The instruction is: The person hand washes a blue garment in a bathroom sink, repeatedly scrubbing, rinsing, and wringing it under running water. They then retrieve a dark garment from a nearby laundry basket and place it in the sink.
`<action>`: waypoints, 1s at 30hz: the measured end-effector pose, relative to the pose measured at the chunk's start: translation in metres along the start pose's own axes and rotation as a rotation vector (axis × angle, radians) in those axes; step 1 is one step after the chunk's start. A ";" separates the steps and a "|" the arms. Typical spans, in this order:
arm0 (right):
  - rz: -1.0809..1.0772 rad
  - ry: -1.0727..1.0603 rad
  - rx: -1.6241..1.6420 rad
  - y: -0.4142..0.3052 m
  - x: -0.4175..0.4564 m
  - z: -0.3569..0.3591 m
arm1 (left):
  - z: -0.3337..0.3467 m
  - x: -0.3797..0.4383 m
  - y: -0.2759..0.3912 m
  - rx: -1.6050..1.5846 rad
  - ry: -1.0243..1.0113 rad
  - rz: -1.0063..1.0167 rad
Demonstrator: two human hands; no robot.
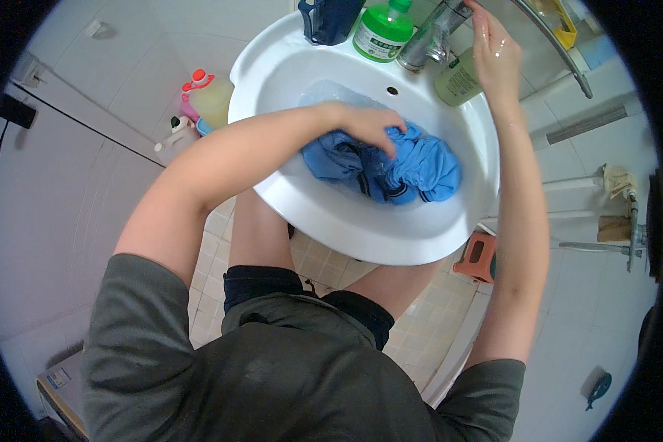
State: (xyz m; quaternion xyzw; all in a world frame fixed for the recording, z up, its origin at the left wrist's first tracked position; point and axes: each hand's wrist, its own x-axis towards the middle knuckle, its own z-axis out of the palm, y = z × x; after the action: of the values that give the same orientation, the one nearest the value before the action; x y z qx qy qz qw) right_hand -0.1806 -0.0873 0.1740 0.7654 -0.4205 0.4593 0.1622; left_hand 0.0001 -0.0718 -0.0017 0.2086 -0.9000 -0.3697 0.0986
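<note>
A wet blue garment (428, 166) with dark striped trim lies bunched in water in the white washbasin (364, 243). Over it, my left hand (370, 124) has its fingers bent and spread, with the fingertips at the cloth; no firm grip shows. My right hand (494, 55), wet, is raised at the basin's back right, its fingertips at the lever end of the chrome faucet (433, 36). Whether the fingers close on the lever cannot be told. No running stream is visible below the spout.
A green pump bottle (384, 30), a dark blue pitcher (331, 19) and a pale green bottle (457, 80) stand on the basin's back rim. Detergent bottles (212, 102) are at the left. A curved metal bar (558, 47) juts out at upper right; an orange stool (477, 257) stands below.
</note>
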 end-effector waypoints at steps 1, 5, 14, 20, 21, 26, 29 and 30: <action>0.019 0.035 0.006 -0.004 -0.004 0.002 | -0.013 0.003 -0.003 -0.192 0.023 -0.023; 0.008 0.054 0.103 -0.015 -0.065 -0.003 | -0.048 -0.006 -0.001 -0.227 0.063 0.032; 0.354 -0.975 0.222 -0.037 -0.184 0.007 | 0.006 -0.053 0.031 0.440 -0.049 -0.040; 0.525 -0.872 0.128 -0.045 -0.182 0.045 | 0.029 -0.026 0.009 0.373 0.086 -0.232; 0.525 -0.895 0.180 -0.037 -0.182 0.051 | 0.018 -0.021 0.012 0.288 0.049 -0.270; 0.526 -0.997 0.436 0.018 -0.187 0.085 | -0.001 0.005 -0.021 0.226 -0.045 -0.301; 0.492 -1.022 0.426 0.033 -0.186 0.088 | -0.015 0.014 -0.036 0.064 -0.162 -0.300; 0.498 -1.075 0.441 0.028 -0.176 0.083 | -0.019 0.009 -0.038 -0.212 -0.186 -0.280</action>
State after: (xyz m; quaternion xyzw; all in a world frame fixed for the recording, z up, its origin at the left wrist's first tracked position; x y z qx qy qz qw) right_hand -0.1949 -0.0697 -0.0215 0.7839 -0.5043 0.1104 -0.3449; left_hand 0.0094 -0.1117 -0.0150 0.2851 -0.8235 -0.4902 -0.0157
